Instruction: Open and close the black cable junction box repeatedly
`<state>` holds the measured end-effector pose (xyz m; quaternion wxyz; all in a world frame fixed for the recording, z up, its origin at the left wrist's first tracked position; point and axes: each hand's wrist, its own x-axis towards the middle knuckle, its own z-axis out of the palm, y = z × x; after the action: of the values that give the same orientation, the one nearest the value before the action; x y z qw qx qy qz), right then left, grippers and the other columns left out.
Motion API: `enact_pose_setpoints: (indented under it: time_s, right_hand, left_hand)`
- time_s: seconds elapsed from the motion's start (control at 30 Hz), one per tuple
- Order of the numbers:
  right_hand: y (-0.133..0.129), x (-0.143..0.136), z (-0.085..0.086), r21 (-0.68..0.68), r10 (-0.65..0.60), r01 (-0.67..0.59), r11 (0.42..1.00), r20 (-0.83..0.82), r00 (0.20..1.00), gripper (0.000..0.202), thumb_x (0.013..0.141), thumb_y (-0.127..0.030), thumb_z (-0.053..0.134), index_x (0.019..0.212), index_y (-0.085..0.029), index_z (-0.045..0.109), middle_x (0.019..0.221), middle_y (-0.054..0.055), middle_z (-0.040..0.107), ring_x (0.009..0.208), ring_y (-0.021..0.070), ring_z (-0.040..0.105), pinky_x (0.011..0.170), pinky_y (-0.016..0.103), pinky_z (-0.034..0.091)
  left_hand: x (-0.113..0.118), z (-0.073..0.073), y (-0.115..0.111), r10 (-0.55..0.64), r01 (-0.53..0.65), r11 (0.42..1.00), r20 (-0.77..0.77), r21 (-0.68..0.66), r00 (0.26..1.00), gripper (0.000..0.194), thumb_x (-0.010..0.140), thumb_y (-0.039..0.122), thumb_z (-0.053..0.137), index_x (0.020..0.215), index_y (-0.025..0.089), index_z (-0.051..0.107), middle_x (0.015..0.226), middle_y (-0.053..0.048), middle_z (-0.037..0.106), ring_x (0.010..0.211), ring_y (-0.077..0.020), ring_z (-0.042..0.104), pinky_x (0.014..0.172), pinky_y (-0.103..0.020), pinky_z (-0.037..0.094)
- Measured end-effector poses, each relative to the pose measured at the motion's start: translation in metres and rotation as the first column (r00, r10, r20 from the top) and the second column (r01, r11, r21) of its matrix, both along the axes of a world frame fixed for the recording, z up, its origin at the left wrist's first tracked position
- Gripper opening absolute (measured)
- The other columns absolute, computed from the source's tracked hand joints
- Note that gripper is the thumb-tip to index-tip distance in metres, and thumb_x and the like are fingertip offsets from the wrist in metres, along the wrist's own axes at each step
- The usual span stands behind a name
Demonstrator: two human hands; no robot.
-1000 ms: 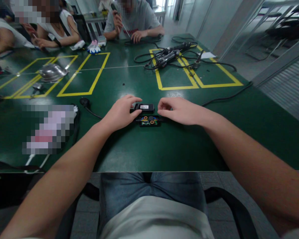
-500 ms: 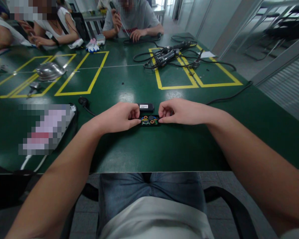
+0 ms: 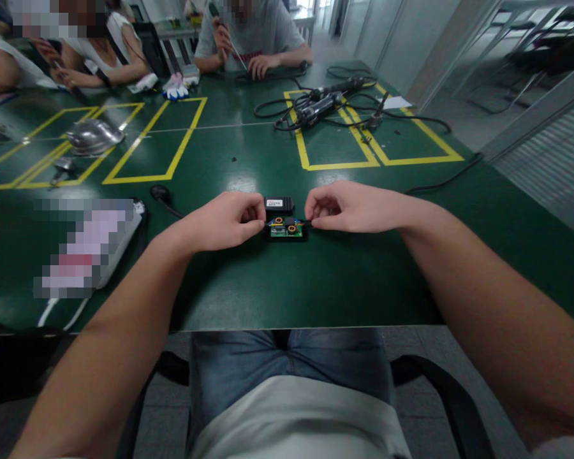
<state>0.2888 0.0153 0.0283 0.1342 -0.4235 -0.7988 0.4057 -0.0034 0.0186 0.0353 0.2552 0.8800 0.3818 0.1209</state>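
A small green circuit board (image 3: 286,231) with copper-wound coils sits at or just over a black plastic case half (image 3: 302,237) in front of me. My left hand (image 3: 234,220) is closed in a pinch at the board's left end, where a black cord (image 3: 172,211) with a plug runs off to the left. At the other end, the thumb and fingers of my right hand (image 3: 347,207) pinch a short dark cord (image 3: 309,223) beside blue wires. Just behind the board lies a black case cover (image 3: 280,204) with a white label.
To the left is a phone-like device (image 3: 117,245), partly blurred out, with a white cable. Yellow tape outlines mark the green table (image 3: 316,293). Beyond are a metal bowl-shaped part (image 3: 94,137), gloves (image 3: 176,87) and corded tools (image 3: 320,109). Co-workers sit across the table.
Both hands have risen slightly, and the circuit board has come up within or out of the black case half. My right hand's fingers now sit a little farther right, on the cord.
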Motion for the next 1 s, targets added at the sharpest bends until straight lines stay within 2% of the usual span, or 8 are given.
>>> enact_pose_setpoints:
  time_s: [0.27,0.53,0.73,0.9,1.0]
  right_hand:
    - [0.005,0.007,-0.003,-0.013,0.024,-0.023,1.0,0.087,0.996,0.02,0.09,-0.041,0.082,0.097,-0.022,0.082,0.075,-0.001,0.076,0.063,0.0159,0.064,0.063,0.032,0.048]
    - [0.008,0.006,-0.002,0.024,0.003,-0.005,1.0,0.096,0.995,0.014,0.087,-0.037,0.085,0.09,-0.024,0.086,0.084,0.001,0.085,0.076,0.0203,0.076,0.069,0.033,0.054]
    - [0.008,0.007,-0.003,-0.006,-0.011,0.011,1.0,0.083,0.997,0.016,0.087,-0.035,0.087,0.098,-0.023,0.089,0.085,0.002,0.086,0.08,0.0216,0.079,0.074,0.034,0.059]
    - [0.008,0.004,-0.005,0.069,0.014,-0.02,0.997,0.077,0.997,0.019,0.09,-0.038,0.084,0.1,-0.023,0.091,0.089,0.003,0.087,0.078,0.0203,0.077,0.073,0.034,0.055]
    - [0.007,0.001,-0.006,0.069,0.01,-0.016,0.997,0.074,0.997,0.023,0.089,-0.041,0.084,0.101,-0.022,0.092,0.087,0.003,0.086,0.076,0.0202,0.075,0.073,0.033,0.054]
  left_hand:
    - [-0.003,-0.003,0.006,-0.003,0.001,0.998,-0.024,-0.069,1.0,0.008,0.088,0.028,0.07,0.086,0.021,0.072,0.081,-0.003,0.077,0.07,-0.0189,0.067,0.07,-0.03,0.051]
    - [-0.004,-0.001,0.01,0.003,-0.003,0.991,-0.004,-0.137,1.0,0.011,0.087,0.03,0.075,0.083,0.02,0.078,0.076,-0.001,0.078,0.068,-0.017,0.067,0.068,-0.028,0.048]
    - [-0.001,-0.001,0.011,0.05,-0.054,0.982,-0.027,-0.182,0.998,0.012,0.087,0.03,0.077,0.082,0.019,0.079,0.076,0.0,0.078,0.069,-0.0165,0.066,0.068,-0.028,0.046]
    - [-0.004,0.001,0.012,0.059,-0.069,0.984,-0.06,-0.165,0.996,0.011,0.087,0.028,0.075,0.081,0.019,0.078,0.073,0.0,0.077,0.066,-0.0158,0.065,0.066,-0.027,0.045]
    - [-0.005,0.001,0.012,0.058,-0.069,0.989,-0.086,-0.13,0.995,0.009,0.085,0.026,0.074,0.08,0.019,0.078,0.071,0.001,0.076,0.064,-0.0152,0.064,0.064,-0.027,0.044]
